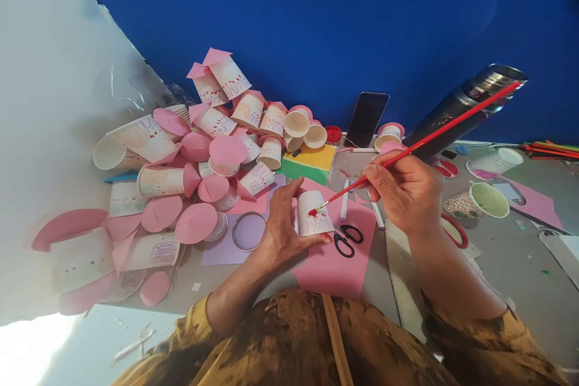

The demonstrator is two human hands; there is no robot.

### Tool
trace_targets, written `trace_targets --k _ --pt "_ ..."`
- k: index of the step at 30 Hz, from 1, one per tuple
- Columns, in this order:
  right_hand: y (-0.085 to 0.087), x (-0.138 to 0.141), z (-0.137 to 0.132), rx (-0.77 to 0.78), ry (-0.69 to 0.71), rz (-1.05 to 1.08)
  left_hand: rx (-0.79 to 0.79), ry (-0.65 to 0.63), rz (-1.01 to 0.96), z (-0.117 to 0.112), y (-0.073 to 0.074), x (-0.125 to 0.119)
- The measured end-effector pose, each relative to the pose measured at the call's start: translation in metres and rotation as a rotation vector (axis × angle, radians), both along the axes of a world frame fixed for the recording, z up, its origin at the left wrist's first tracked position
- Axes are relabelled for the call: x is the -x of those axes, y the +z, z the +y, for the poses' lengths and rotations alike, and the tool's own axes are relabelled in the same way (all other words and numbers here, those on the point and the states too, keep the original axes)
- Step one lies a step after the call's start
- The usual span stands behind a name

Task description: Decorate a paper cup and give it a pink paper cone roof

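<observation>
My left hand [284, 230] grips a white paper cup [311, 204] between thumb and fingers, tilted over the pink paper [335, 274]. Purple zigzag lines and red dabs mark the cup's side. Between the fingers of my right hand [404, 190] is a long red paintbrush [434, 141]. Its red-loaded tip meets the cup's side, near the red dabs. Just right of the cup lie black-handled scissors [347, 241] on the pink paper. White markers [344, 200] rest behind the cup, close to my right hand.
Decorated paper cups with pink paper tops [195, 223] pile up on the left. A roll of tape [249, 231] lies beside my left hand. A phone [367, 117] leans on the blue wall, with a dark flask [446, 114] nearby. A patterned cup [476, 200] stands at right.
</observation>
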State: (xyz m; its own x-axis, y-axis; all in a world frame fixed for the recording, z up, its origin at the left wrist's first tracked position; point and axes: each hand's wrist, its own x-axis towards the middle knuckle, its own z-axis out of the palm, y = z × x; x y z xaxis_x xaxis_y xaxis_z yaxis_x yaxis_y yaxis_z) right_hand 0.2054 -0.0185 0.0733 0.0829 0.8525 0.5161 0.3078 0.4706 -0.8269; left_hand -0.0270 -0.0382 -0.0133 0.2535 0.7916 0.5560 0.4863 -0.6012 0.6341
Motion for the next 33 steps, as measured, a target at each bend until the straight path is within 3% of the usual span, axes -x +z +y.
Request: trace_targets --k 5,8,13,17,25,28,33 --pt "0.005 0.002 0.002 -0.107 -0.043 0.138 0.040 0.012 -0.008 -0.001 -0.001 0.001" --pt "0.004 0.003 0.004 -0.082 0.007 0.133 0.058 0.014 -0.054 -0.001 0.000 0.001" --pt "0.001 0.000 0.003 0.104 0.243 -0.223 0.066 -0.016 -0.251 0.001 0.001 0.002" --pt "0.000 -0.001 0.003 0.151 0.408 -0.471 0.061 -0.027 -0.294 -0.001 0.003 0.003" --pt "0.001 0.003 -0.001 0.144 0.490 -0.652 0.059 -0.003 -0.148 -0.007 0.006 0.006" --pt "0.002 0.000 0.000 0.123 0.483 -0.605 0.150 -0.069 -0.245 -0.007 0.007 0.006" --pt "-0.001 -0.008 0.005 0.112 0.496 -0.337 0.517 -0.337 -0.638 -0.004 0.017 0.004"
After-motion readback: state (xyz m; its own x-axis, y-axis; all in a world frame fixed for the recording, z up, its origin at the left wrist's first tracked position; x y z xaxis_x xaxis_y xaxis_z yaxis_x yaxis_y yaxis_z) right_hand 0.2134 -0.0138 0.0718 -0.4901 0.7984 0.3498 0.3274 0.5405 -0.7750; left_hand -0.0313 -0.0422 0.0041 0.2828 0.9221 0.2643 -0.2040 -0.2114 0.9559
